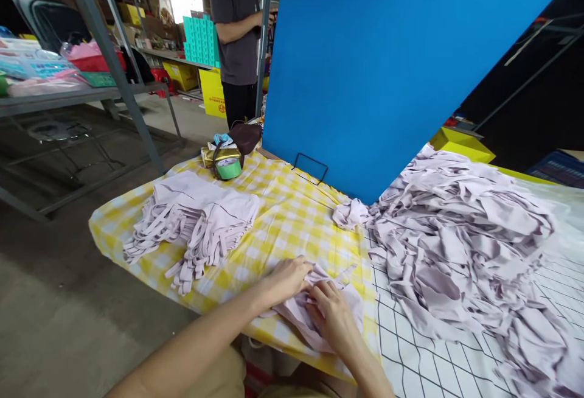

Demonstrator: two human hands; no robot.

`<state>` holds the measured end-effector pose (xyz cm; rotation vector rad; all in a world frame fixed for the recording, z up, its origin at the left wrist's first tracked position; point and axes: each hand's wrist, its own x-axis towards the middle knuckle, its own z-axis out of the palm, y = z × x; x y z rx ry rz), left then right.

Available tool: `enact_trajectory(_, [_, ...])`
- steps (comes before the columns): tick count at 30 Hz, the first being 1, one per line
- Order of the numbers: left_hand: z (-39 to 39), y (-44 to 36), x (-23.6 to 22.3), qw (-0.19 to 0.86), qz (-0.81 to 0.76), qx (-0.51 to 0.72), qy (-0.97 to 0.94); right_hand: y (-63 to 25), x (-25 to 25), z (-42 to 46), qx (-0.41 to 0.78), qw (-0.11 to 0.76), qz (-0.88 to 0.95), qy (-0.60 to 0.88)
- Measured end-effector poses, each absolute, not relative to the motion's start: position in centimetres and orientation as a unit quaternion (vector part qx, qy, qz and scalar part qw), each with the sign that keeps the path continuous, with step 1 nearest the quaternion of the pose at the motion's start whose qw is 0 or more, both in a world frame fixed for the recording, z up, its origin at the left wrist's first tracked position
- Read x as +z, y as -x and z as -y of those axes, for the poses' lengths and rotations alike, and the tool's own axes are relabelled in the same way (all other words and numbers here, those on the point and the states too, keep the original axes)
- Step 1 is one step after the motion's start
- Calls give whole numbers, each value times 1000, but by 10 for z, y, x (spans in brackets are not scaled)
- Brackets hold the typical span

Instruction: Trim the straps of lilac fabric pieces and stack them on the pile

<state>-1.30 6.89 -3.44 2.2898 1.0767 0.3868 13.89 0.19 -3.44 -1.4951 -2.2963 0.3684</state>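
Observation:
On the yellow checked tablecloth [292, 227], close to the front edge, lies a crumpled pale lilac strappy garment [349, 303]. My left hand [288, 277] grips its upper left part with bent fingers. Beside it my right hand [332, 313] has its fingers curled into the same cloth, a little lower and to the right. The fingertips of both are partly hidden in the folds. A thin strap sticks out beyond my right hand. To the left sits a neat stack of matching garments [205, 200], laid flat with straps hanging toward me.
A large loose heap of lilac garments [460, 246] covers the right side, on a black-and-white grid cloth [406, 349]. A blue panel [365, 69] stands behind. Green tape [228, 168] and a dark bag [246, 137] lie far left. A person [237, 33] stands beyond a metal post.

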Motion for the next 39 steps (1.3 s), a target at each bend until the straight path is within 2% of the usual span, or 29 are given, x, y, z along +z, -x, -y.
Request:
enact_trajectory(5, [-67,1,-36,298,-407,146,-851,-157,-11,27,160,219,812,517])
enact_trajectory(9, [-74,-4,-26,426,-434,195,-770,-175,7,46,193,220,779,554])
enact_trajectory(14, [-96,17,1,545,-412,216,-697,-211,30,54,199,270,736,588])
enact_trajectory(17, [-104,36,16,676,-398,292,-548,-228,42,52,200,307,722,587])
enact_trajectory(19, [-107,47,20,710,-410,338,-462,-236,47,48,188,345,704,591])
enact_trajectory(22, [-108,59,14,679,-448,360,-457,-240,43,37,176,351,692,606])
enact_trajectory(26, [-101,67,-2,602,-504,384,-485,-235,15,20,128,221,729,634])
enact_trajectory(30, [-86,59,-12,444,-533,411,-591,-226,-11,12,80,146,766,621])
enact_trajectory(34, [-72,38,-16,299,-400,290,-816,-220,-10,8,95,168,769,610])
enact_trajectory(36, [-68,27,-19,265,-332,257,-868,-217,-4,5,116,189,757,614])
enact_trajectory(39, [-66,16,-19,220,-273,240,-905,-210,1,2,150,170,754,617])
